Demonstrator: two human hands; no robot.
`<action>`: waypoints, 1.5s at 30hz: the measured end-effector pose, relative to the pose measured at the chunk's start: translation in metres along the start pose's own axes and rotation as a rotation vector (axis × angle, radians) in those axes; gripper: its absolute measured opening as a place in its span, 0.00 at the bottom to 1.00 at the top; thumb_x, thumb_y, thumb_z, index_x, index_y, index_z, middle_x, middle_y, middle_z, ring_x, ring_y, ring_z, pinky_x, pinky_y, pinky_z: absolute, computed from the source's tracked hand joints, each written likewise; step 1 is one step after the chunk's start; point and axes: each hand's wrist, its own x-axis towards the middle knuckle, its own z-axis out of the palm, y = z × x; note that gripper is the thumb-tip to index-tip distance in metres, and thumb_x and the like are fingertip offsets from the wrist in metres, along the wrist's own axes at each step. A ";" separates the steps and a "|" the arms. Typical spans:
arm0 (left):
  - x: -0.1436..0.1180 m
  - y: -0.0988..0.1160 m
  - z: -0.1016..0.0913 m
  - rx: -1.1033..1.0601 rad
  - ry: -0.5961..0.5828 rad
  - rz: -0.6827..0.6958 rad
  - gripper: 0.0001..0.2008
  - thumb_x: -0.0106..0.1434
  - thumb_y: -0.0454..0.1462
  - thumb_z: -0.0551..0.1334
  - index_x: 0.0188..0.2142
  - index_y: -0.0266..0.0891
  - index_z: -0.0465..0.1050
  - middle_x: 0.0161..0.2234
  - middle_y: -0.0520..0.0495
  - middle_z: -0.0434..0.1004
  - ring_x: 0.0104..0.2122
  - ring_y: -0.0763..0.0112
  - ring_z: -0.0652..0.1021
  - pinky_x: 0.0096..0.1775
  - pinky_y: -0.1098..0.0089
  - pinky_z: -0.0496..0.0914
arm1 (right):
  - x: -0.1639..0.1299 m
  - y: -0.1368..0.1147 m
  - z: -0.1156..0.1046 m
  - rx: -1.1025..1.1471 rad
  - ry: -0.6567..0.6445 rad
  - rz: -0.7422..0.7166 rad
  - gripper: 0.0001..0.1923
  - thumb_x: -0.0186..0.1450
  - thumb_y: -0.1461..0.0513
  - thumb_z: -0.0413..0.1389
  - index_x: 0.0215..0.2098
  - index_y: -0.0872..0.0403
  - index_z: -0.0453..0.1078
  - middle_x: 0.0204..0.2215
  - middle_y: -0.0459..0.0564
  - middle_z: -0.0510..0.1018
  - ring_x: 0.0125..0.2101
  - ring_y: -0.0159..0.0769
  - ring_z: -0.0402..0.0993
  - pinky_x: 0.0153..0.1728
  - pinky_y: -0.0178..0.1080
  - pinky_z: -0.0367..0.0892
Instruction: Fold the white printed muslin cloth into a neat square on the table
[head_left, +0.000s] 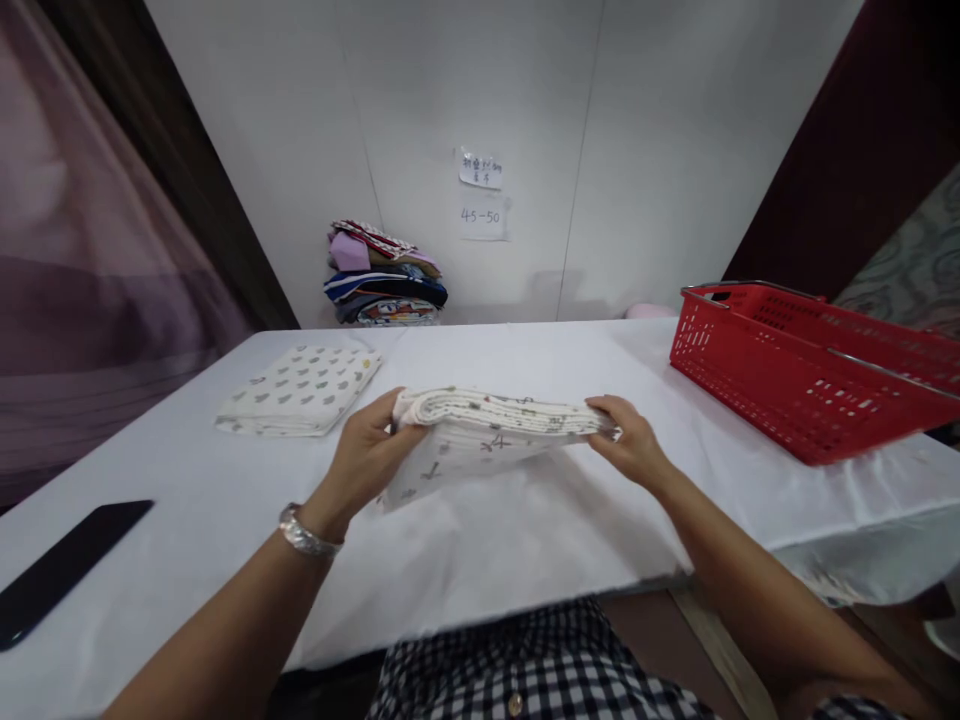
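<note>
Grip: my left hand point(369, 440) and right hand point(630, 440) clamp opposite ends of folded cloth point(491, 412) above the table point(187, 510), I judge to keep its layers even. Spotted cloth point(300, 390) lies table-left, basket point(780, 365) table-right, presumably for elbow room.

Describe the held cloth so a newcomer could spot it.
On the white-covered table, look left of the red basket. Between the left hand and right hand is a thick folded cloth, pale with small prints. Unlike the flat patterned cloth farther left, it is gripped at both ends, its stacked layers showing.
</note>
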 end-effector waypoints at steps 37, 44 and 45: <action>0.073 -0.180 0.046 0.110 0.017 -0.692 0.28 0.57 0.45 0.60 0.55 0.38 0.61 0.50 0.40 0.71 0.45 0.64 0.74 0.47 0.66 0.67 | 0.064 0.069 0.133 0.041 -0.345 0.233 0.24 0.61 0.55 0.51 0.56 0.50 0.63 0.58 0.52 0.64 0.59 0.45 0.55 0.58 0.52 0.52; 0.017 -0.159 0.041 0.168 0.038 -0.631 0.27 0.56 0.43 0.61 0.54 0.39 0.62 0.45 0.43 0.74 0.40 0.67 0.75 0.43 0.67 0.69 | 0.011 0.000 0.122 -0.154 -0.679 -0.006 0.27 0.67 0.49 0.43 0.60 0.51 0.58 0.62 0.53 0.57 0.62 0.45 0.48 0.60 0.54 0.45; 0.011 -0.156 0.041 0.188 0.045 -0.627 0.27 0.56 0.44 0.61 0.54 0.39 0.62 0.44 0.44 0.74 0.38 0.68 0.75 0.41 0.68 0.69 | 0.010 -0.002 0.123 -0.194 -0.683 -0.018 0.26 0.68 0.50 0.41 0.59 0.52 0.59 0.61 0.53 0.57 0.62 0.45 0.49 0.60 0.54 0.44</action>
